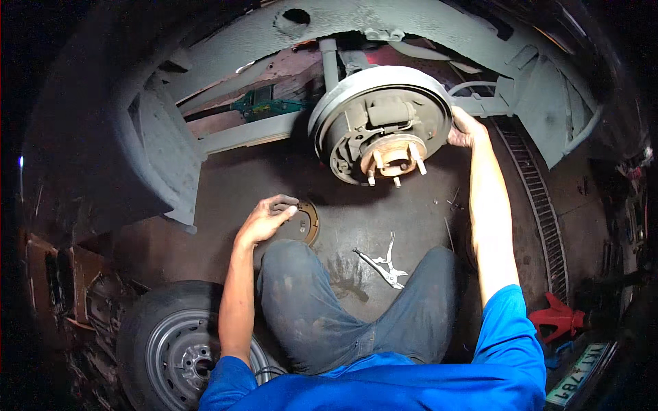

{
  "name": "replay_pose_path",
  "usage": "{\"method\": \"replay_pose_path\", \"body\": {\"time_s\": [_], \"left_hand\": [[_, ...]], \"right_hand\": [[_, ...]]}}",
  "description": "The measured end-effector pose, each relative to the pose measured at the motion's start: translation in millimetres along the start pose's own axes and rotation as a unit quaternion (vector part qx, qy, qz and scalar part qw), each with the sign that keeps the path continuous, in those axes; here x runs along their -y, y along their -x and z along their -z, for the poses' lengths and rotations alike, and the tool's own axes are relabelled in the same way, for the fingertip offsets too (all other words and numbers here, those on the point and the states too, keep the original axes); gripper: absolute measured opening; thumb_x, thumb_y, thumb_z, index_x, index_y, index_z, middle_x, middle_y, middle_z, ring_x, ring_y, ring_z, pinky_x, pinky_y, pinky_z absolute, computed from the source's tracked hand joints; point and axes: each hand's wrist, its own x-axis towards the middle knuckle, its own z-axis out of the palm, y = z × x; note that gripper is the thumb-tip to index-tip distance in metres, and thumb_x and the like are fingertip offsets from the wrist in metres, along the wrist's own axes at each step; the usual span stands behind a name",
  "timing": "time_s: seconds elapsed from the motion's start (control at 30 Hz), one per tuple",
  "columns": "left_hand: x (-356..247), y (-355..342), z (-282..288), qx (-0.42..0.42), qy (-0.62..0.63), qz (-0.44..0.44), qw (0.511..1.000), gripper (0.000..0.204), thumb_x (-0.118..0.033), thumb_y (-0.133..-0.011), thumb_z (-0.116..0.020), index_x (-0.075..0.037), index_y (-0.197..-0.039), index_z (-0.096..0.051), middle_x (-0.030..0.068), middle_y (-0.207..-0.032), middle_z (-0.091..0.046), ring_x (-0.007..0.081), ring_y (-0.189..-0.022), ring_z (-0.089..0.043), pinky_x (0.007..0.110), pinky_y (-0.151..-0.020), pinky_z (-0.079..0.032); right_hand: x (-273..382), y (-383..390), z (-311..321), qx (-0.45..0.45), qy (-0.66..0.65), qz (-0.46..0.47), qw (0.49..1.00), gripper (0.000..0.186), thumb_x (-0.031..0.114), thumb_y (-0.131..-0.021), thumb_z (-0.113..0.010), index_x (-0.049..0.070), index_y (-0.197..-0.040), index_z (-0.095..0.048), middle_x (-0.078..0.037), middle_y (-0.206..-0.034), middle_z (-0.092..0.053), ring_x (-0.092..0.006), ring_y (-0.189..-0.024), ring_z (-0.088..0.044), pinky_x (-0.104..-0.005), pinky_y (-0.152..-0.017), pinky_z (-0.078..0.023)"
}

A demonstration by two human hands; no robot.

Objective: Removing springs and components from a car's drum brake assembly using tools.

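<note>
In front of me hangs a brake backing plate point(430, 103), with a rusty hub point(386, 152) and several wheel studs at its middle. My right hand point(466, 128) grips the plate's right edge, some of its fingers hidden behind the rim. My left hand point(269, 218) is raised above my left knee, its fingers curled toward the thumb; whatever is between them, if anything, cannot be made out. Just beyond that hand, a curved brown brake shoe point(312, 225) lies on the floor, partly covered by the hand. Locking pliers point(382, 266) rest on the floor between my knees.
A wheel with its tyre point(140, 342) lies at the lower left. Grey bodywork point(253, 48) arches overhead and down both sides. On the right are a long metal grate point(541, 205), a red jack-like tool point(556, 318) and a licence plate point(580, 373).
</note>
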Motion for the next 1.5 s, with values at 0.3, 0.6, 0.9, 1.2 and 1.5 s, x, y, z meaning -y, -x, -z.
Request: {"method": "replay_pose_path", "body": {"time_s": [0.3,0.6,0.9,1.2,1.5], "left_hand": [[45.8,12.6,7.9,-0.013,0.062,0.090,0.994,0.029,-0.023,-0.095,-0.067,-0.005,-0.117,-0.066,0.0074,-0.101,-0.071,0.0120,-0.090,-0.064,0.026,-0.074,-0.050],[68.6,25.1,12.1,-0.032,0.100,0.112,0.988,0.026,-0.022,-0.095,-0.066,-0.004,-0.115,-0.067,0.0089,-0.099,-0.071,0.0096,-0.079,-0.060,0.024,-0.067,-0.049],[103.1,50.7,17.3,-0.063,0.127,0.160,0.977,0.039,-0.027,-0.095,-0.067,0.003,-0.120,-0.063,0.0151,-0.103,-0.070,0.0181,-0.087,-0.065,0.028,-0.072,-0.053],[137.8,37.9,9.8,-0.074,-0.001,0.240,0.968,0.062,-0.048,-0.090,-0.068,0.004,-0.124,-0.062,0.0166,-0.106,-0.070,0.0229,-0.100,-0.063,0.035,-0.088,-0.050],[139.9,33.7,-6.2,-0.050,-0.012,0.366,0.929,0.108,-0.059,-0.077,-0.076,0.007,-0.147,-0.029,0.0349,-0.137,-0.047,0.0403,-0.122,-0.055,0.045,-0.094,-0.052]], "right_hand": [[19.6,-18.1,29.8,-0.085,0.269,0.020,0.959,0.035,0.035,-0.096,-0.058,0.004,-0.114,-0.061,-0.012,-0.100,-0.072,-0.0219,-0.083,-0.071,-0.0437,-0.076,-0.061],[49.0,-23.7,-3.1,-0.074,0.473,-0.124,0.869,0.043,0.020,-0.072,-0.084,0.012,-0.110,-0.065,-0.006,-0.097,-0.072,-0.0181,-0.081,-0.071,-0.0388,-0.072,-0.061],[26.4,-32.8,-53.4,-0.097,0.517,-0.121,0.842,0.042,0.009,-0.081,-0.074,0.008,-0.121,-0.061,-0.009,-0.102,-0.072,-0.0216,-0.085,-0.072,-0.0411,-0.076,-0.060],[22.2,-89.6,36.9,-0.116,0.584,-0.065,0.801,0.028,0.021,-0.089,-0.064,-0.003,-0.102,-0.067,-0.017,-0.085,-0.072,-0.0246,-0.063,-0.070,-0.0391,-0.058,-0.059],[8.8,-83.4,64.1,-0.147,0.392,0.061,0.906,0.030,0.023,-0.091,-0.062,-0.001,-0.108,-0.066,-0.016,-0.084,-0.072,-0.0241,-0.060,-0.069,-0.0384,-0.055,-0.057]]}}
